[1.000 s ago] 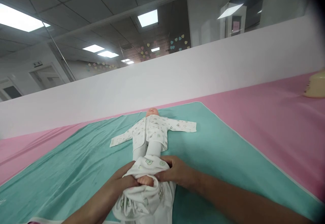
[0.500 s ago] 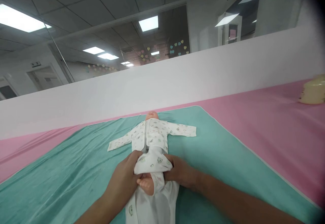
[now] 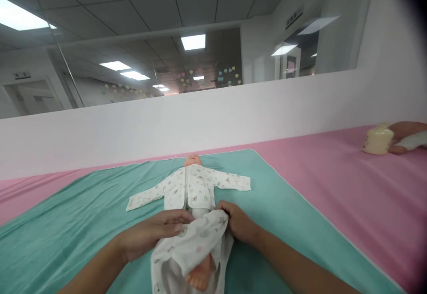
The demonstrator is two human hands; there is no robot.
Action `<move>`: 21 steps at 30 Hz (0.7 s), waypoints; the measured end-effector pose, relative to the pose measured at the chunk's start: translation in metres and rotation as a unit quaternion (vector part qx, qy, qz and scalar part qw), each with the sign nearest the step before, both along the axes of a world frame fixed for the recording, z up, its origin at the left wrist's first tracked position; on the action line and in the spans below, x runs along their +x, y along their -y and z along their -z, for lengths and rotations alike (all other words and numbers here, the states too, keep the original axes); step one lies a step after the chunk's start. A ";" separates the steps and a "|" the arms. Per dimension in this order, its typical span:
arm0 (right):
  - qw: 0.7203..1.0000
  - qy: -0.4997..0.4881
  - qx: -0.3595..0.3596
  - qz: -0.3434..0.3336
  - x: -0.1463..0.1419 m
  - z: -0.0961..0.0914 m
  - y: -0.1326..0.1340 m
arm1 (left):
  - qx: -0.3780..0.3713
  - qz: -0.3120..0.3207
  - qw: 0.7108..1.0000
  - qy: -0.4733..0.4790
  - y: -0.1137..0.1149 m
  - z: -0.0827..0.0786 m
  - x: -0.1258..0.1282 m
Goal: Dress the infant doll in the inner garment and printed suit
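A baby doll [image 3: 191, 159] lies on its back on a teal mat [image 3: 283, 205], head away from me. It wears a white printed top [image 3: 190, 187] with both sleeves spread out. My left hand [image 3: 153, 234] and my right hand [image 3: 238, 223] are closed on the waist of white printed trousers [image 3: 196, 245], one hand on each side, at the doll's hips. A bare foot [image 3: 200, 278] sticks out of the trousers close to me.
The mat lies on a pink surface [image 3: 333, 178] with a white wall behind. At the far right stand a cream bottle [image 3: 378, 140] and part of another doll [image 3: 408, 136].
Both hands have drawn the trousers' waist up the doll's legs, away from me, from its feet to its hips. The foot now shows through a leg opening. The view has tilted down a little.
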State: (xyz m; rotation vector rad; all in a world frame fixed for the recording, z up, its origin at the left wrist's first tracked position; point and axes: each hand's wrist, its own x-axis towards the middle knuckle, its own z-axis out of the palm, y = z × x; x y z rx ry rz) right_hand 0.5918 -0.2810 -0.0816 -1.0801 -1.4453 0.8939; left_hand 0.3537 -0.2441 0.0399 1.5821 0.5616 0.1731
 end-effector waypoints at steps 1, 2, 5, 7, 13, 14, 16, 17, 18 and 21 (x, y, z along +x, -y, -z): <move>0.999 -0.009 -0.007 -0.032 0.002 -0.001 -0.001 | -0.016 -0.014 1.000 0.015 -0.008 -0.002 -0.010; 0.998 -0.016 -0.016 -0.056 0.004 -0.002 -0.002 | -0.030 -0.031 0.998 0.044 -0.016 -0.003 -0.019; 0.993 -0.030 -0.064 -0.093 0.009 -0.007 -0.005 | -0.061 -0.107 0.975 0.183 -0.038 0.004 -0.038; 0.989 -0.023 -0.097 -0.106 0.012 -0.010 -0.006 | -0.073 -0.145 0.955 0.248 -0.048 0.020 -0.040; 0.986 0.003 -0.123 -0.112 0.011 -0.018 -0.002 | -0.112 -0.130 0.961 0.216 -0.052 0.068 -0.020; 0.986 -0.002 -0.120 -0.115 0.010 -0.021 0.000 | -0.109 -0.126 0.963 0.214 -0.050 0.070 -0.018; 0.988 -0.019 -0.107 -0.109 0.007 -0.030 0.002 | -0.094 -0.133 0.962 0.220 -0.046 0.069 -0.015; 0.990 -0.028 -0.094 -0.097 0.004 -0.037 0.003 | -0.085 -0.138 0.962 0.220 -0.043 0.068 -0.014; 0.993 -0.033 -0.080 -0.082 0.001 -0.045 0.003 | -0.078 -0.142 0.962 0.220 -0.041 0.067 -0.013; 0.995 0.018 -0.067 -0.066 -0.017 -0.068 -0.004 | -0.065 -0.148 0.960 0.227 -0.036 0.067 -0.009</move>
